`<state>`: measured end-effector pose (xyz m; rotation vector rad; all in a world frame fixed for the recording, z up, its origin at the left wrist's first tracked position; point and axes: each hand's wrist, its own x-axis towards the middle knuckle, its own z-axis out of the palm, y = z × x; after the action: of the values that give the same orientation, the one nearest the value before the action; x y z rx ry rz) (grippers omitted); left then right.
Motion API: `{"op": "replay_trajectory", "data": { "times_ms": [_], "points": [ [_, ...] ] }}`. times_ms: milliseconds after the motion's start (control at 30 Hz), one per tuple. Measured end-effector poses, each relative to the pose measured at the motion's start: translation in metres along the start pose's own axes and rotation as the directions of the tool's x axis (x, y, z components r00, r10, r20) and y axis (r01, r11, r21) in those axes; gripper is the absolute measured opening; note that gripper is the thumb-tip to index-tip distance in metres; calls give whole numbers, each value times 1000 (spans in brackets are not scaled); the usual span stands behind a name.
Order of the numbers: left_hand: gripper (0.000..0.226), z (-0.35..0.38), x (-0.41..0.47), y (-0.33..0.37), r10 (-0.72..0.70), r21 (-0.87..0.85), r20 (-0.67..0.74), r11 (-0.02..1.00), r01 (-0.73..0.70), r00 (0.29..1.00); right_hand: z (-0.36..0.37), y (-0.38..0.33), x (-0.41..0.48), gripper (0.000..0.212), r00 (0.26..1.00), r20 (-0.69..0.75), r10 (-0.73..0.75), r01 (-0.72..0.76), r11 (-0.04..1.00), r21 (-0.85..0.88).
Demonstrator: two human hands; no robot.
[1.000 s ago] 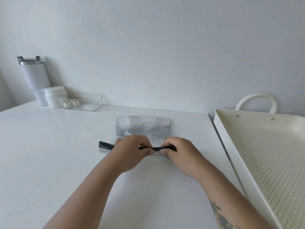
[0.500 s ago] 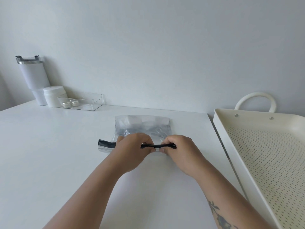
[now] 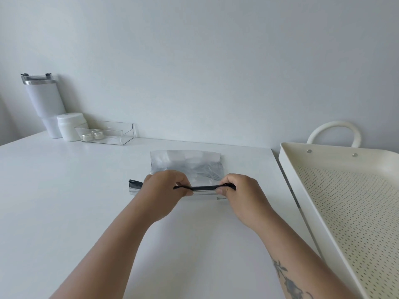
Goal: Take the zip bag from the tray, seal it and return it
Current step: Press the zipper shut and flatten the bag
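The zip bag point(image 3: 187, 167) lay flat on the counter point(image 3: 64, 201), left of the tray point(image 3: 287, 169), its black zip strip point(image 3: 204, 187) running left to right along the near edge, clamped between left hand point(image 3: 164, 190) and right hand point(image 3: 241, 193), each grip pinched shut on it.

A white table point(image 3: 64, 201) stands against a pale wall. At its far left corner stand a white tumbler point(image 3: 44, 104) with a clear lid and a squat white jar point(image 3: 71, 126), beside a clear plastic organiser point(image 3: 108, 133) holding two small round containers. Near the centre lies a clear zip bag point(image 3: 185, 167) with a black closure strip, gripped at its near edge by two bare hands. A cream perforated tray point(image 3: 345, 201) with a loop handle sits at the table's right edge.
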<state>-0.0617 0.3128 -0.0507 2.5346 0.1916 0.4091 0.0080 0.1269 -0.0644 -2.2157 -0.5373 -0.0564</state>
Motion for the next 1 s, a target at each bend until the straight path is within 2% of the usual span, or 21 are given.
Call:
{"op": "replay_trajectory", "data": {
  "times_ms": [133,267,433,567,867,1000],
  "points": [
    [15,11,1,5,44,78,-12,996,-42,999,-1,-4,-4,7,993,1,-122,115,937,-330],
    [16,15,3,10,91,50,-42,995,-89,995,6,-14,-6,3,978,1,-208,191,895,-403],
    [3,12,0,9,78,28,-31,997,-77,996,11,-13,-5,16,977,2,-212,196,900,-390],
    [3,12,0,11,61,46,8,997,-61,998,12,-16,-4,17,977,-18,-215,196,919,-342],
    [24,9,2,7,3,-69,-39,998,-5,999,7,-21,-8,9,976,-7,-217,205,932,-298],
    [17,7,2,6,-3,-142,-29,990,-1,1000,7,-21,-8,10,976,-26,-217,200,936,-291]
  ]
}}
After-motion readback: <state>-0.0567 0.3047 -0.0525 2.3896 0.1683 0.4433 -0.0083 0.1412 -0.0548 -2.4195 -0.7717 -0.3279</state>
